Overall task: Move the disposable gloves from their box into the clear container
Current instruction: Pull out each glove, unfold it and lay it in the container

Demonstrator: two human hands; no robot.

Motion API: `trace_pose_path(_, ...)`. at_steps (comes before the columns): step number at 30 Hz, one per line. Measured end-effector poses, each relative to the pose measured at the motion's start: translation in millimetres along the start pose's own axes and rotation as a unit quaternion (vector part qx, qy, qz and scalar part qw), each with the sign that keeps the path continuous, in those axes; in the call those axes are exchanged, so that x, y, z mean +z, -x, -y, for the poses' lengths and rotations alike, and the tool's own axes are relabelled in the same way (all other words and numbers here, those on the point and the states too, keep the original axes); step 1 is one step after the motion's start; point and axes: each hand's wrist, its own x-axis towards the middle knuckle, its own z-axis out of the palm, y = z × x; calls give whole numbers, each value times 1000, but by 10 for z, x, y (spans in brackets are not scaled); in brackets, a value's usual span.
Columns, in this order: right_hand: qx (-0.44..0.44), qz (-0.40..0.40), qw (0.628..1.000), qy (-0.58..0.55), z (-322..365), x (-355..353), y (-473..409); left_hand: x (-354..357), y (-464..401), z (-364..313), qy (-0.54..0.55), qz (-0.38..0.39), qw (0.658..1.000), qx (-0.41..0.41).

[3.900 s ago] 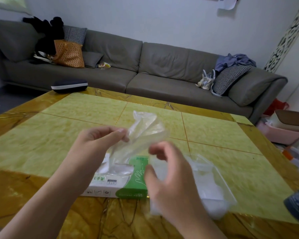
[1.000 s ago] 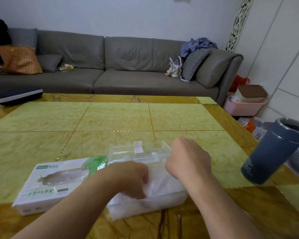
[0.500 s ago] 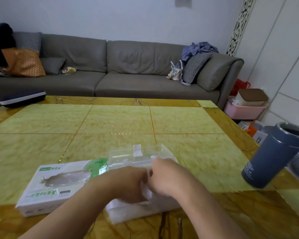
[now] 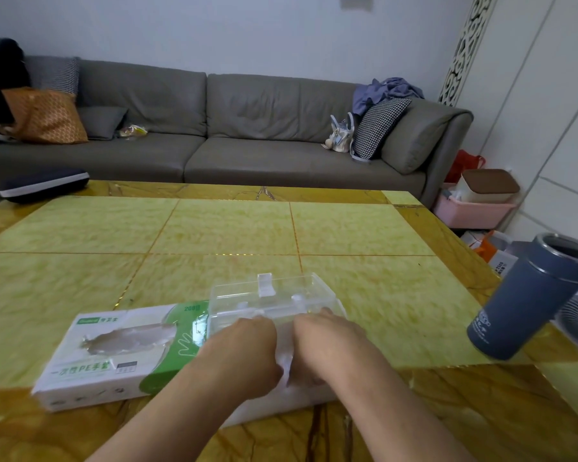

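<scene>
The white and green glove box (image 4: 114, 355) lies flat at the table's near left, a glove showing in its top opening. Touching its right end is the clear container (image 4: 317, 291), its lid tilted up at the back. Crumpled white gloves (image 4: 285, 361) fill the container. Both my hands are down inside it, side by side. My left hand (image 4: 244, 355) has its fingers curled into the gloves. My right hand (image 4: 327, 345) lies flatter and presses on the pile, with its fingertips near the far wall. The hands hide most of the gloves.
A dark blue tumbler (image 4: 528, 295) without a lid stands near the table's right edge (image 4: 447, 241). A dark case (image 4: 44, 188) sits at the far left corner. Behind the table runs a grey sofa (image 4: 247, 128); a pink bin (image 4: 474, 211) is on the floor at right.
Earlier my left hand pulled a glove out of the box. Over the last second my right hand slid left to meet the left hand, and both sank onto the gloves in the container.
</scene>
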Motion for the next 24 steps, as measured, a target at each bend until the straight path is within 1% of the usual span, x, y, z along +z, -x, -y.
trace_pose_path(4, -4, 15, 1000, 14, 19, -63, 55, -54, -53, -70, -9, 48, 999, -19)
trace_pose_path(7, 5, 33, 999, 24, 35, -108, 80, -41, -145, -97, 23, 51, 997, -53)
trace_pose_path(8, 7, 35, 999, 23, 33, -116, 78, -33, -156, -98, 39, 38, 997, -63)
trace_pose_path(10, 9, 46, 999, 24, 41, -134, 85, -17, -137, -80, 43, -19, 996, -76)
trace_pose_path(13, 17, 73, 997, 35, 82, -155, 57, -22, 4, -54, 17, -113, 991, -76)
trace_pose_path(15, 28, 95, 994, 43, 114, -157, 21, -23, 140, -84, -12, -162, 984, -71)
trace_pose_path(16, 30, 104, 993, 45, 113, -142, -9, -31, 199, -110, -15, -183, 981, -60)
trace_pose_path(18, 19, 104, 994, 38, 111, -121, -50, -31, 246, -154, 7, -228, 974, -10)
trace_pose_path(19, 11, 98, 994, 34, 110, -115, -55, -20, 235, -160, 27, -238, 971, 17)
trace_pose_path(21, 9, 92, 995, 34, 105, -114, -37, 16, 162, -120, 110, -236, 964, 50)
trace_pose_path(22, 14, 90, 995, 33, 100, -112, -30, 35, 116, -79, 142, -223, 963, 49)
trace_pose_path(23, 19, 86, 995, 35, 98, -114, -15, 38, 92, -41, 151, -206, 966, 39)
trace_pose_path(24, 22, 84, 996, 35, 98, -118, 7, 45, 94, -13, 133, -186, 973, 19)
